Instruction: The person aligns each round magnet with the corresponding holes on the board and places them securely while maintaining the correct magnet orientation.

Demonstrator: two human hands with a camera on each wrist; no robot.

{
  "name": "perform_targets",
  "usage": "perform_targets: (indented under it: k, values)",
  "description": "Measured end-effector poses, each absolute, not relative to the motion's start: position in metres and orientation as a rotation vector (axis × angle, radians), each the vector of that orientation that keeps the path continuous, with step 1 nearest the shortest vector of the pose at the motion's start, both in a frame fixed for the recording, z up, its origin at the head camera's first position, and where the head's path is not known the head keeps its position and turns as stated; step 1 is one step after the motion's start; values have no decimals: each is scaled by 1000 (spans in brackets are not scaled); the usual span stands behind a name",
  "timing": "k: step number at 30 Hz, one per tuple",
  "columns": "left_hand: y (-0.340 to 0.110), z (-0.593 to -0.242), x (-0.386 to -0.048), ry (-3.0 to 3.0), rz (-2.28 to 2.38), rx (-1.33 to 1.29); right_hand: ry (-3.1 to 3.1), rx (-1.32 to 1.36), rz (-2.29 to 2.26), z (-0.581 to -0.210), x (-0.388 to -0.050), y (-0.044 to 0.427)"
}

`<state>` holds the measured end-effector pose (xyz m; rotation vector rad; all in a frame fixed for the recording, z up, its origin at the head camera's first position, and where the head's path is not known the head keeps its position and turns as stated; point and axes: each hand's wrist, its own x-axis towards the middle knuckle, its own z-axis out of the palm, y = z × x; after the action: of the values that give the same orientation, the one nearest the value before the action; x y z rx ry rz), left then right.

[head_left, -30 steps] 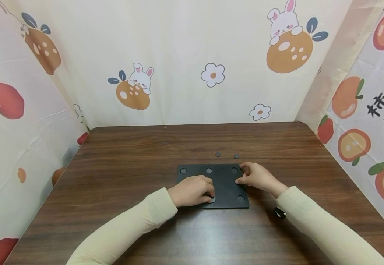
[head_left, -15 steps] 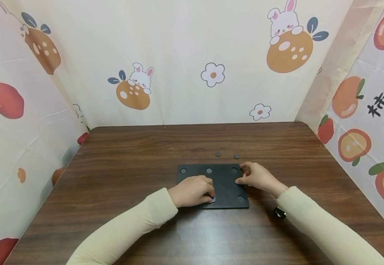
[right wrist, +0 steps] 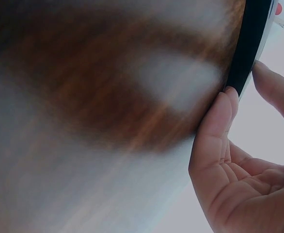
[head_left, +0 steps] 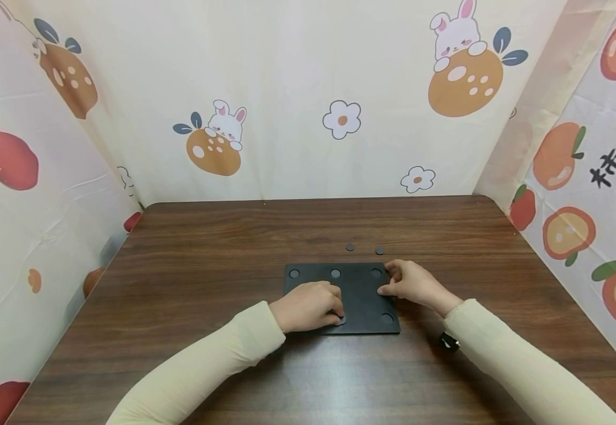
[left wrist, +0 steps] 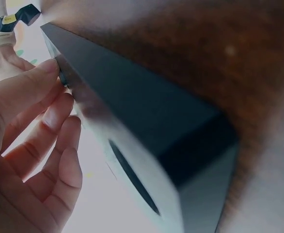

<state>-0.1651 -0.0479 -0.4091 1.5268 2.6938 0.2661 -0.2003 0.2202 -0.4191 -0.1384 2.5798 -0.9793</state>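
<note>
The black board (head_left: pixel 363 304) lay flat on the wooden table (head_left: pixel 207 254), round recesses near its edges. Close to the middle of its near edge, the left hand (head_left: pixel 308 307) pinched a small disc (head_left: pixel 342 320) between thumb and fingertips, against the board's upper face. That hand stood in front of the board's near left corner and hid it from the head view. The right hand (head_left: pixel 416 284) gripped the board's right edge, thumb on top. Just beyond the far edge, two loose things rested on the tabletop: a dark disc (head_left: pixel 350 247) and, to its right, another dark disc (head_left: pixel 379 251), both well apart from the left hand. A printed curtain (head_left: pixel 286 71) hung behind.
</note>
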Motion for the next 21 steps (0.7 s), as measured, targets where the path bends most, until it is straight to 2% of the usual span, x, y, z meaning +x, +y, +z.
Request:
perform_targets:
  k: [21]
  values:
    - [-49,-410,-164,2687,274,1532,2582,-153,-981,-419,-200,221]
